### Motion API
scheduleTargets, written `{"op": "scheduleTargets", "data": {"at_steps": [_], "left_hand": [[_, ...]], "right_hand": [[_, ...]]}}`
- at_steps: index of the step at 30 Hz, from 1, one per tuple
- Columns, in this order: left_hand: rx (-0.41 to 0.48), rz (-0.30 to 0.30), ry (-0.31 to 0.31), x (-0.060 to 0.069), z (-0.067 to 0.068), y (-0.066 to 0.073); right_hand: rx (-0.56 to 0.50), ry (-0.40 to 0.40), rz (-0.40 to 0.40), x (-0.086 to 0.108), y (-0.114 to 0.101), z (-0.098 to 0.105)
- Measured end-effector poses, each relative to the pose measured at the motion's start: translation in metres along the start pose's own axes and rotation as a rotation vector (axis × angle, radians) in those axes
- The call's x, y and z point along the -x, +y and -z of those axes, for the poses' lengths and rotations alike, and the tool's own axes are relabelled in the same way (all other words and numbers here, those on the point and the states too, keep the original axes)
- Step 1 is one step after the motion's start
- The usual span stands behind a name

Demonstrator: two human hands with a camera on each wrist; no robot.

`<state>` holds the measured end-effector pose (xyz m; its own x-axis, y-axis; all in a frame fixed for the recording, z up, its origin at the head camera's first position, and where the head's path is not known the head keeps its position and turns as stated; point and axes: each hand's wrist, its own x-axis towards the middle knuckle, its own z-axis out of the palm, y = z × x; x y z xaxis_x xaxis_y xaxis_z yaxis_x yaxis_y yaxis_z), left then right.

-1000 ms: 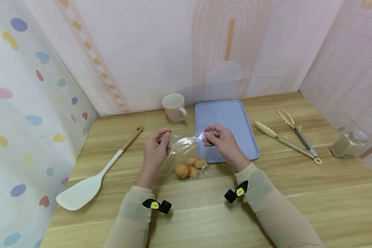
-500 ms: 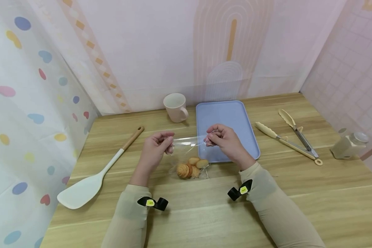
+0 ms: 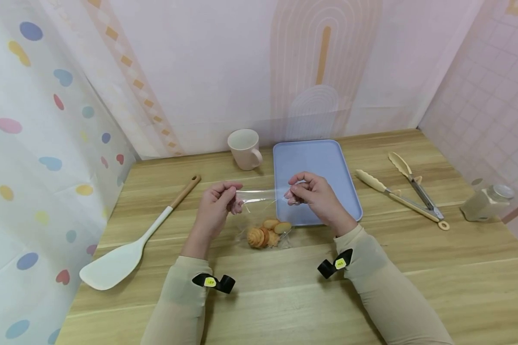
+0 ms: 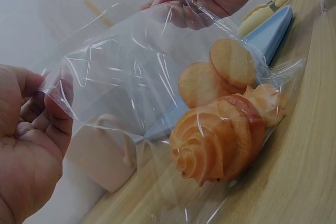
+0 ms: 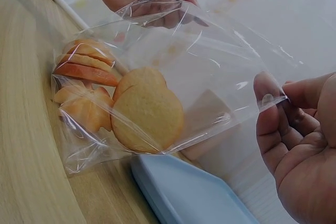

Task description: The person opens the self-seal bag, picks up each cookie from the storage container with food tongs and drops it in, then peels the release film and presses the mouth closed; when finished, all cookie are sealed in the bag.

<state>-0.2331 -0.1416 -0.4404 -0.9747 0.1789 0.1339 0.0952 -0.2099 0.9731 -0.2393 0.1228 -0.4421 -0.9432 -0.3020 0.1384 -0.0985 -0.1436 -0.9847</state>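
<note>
Between the two hands stretches a clear plastic bag, its upper edge pulled fairly straight. My left hand pinches one upper corner between thumb and fingers. The opposite corner is pinched by my right hand, seen closely in the right wrist view. Several cookies lie in the bottom of the bag, some swirled and ridged, others smooth and round. The bag's lower part is at the wooden table, just in front of the blue tray.
Behind the hands stands a pink mug. A white spatula with a wooden handle lies at the left. To the right are spread tongs and a glass jar with a lid. Patterned cloth hangs behind the table.
The bag's upper edge has been drawn straighter as my hands moved slightly apart. Both hands keep their pinch, and the cookies stay in the bag's bottom.
</note>
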Motion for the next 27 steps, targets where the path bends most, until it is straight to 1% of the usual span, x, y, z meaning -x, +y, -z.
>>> {"op": "scheduleTargets", "data": {"at_steps": [6,13,18,21,27], "left_hand": [[0.014,-0.003,0.030,0.000,0.000,0.000],[0.101,-0.031,0.095,-0.001,-0.003,-0.002],[0.159,-0.028,0.130,-0.002,-0.001,0.000],[0.164,-0.022,0.118,-0.002,0.002,0.001],[0.148,-0.027,0.021,-0.001,0.007,0.003]], "right_hand": [[-0.015,-0.011,-0.014,-0.001,-0.001,0.001],[-0.035,-0.015,-0.037,0.001,-0.002,0.001],[-0.025,-0.010,-0.045,0.001,-0.003,0.003],[-0.017,-0.007,-0.036,0.001,-0.002,0.003],[-0.020,0.005,-0.019,0.001,-0.003,0.003]]}}
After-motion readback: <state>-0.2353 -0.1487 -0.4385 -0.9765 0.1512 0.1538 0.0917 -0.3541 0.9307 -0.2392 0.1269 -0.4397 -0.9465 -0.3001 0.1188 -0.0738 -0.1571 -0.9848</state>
